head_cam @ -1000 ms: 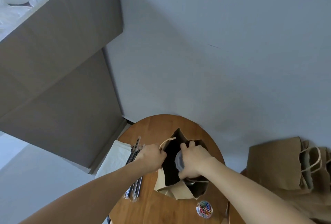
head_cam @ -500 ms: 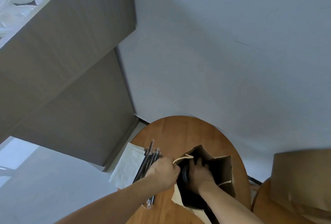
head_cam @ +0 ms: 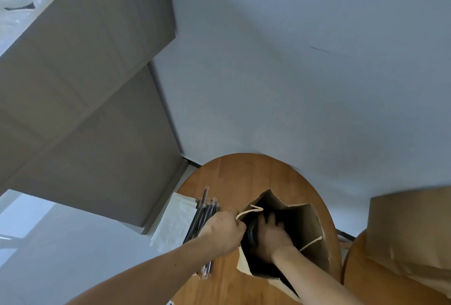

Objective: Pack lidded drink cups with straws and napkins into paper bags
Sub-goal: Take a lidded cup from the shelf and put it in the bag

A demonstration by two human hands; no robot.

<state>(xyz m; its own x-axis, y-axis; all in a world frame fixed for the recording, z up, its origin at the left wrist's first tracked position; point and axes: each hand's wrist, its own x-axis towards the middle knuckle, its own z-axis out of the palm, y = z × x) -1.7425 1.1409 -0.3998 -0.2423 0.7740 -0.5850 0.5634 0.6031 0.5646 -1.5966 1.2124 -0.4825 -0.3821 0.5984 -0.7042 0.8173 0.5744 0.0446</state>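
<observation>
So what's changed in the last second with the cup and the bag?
The right hand has pushed the lidded cup from the mouth of the paper bag down inside it, still gripping it. The left hand still holds the bag's rim. The straws and napkins lie where they were.

Soft, dim daylight from the left – edges bowed, slight motion blur.

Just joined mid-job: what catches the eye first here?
The open paper bag on the round wooden table, low in the view, with the right hand plunged inside it around a dark lidded cup. The left hand grips the bag's rim by its handle; beside it lie black straws and white napkins.
</observation>
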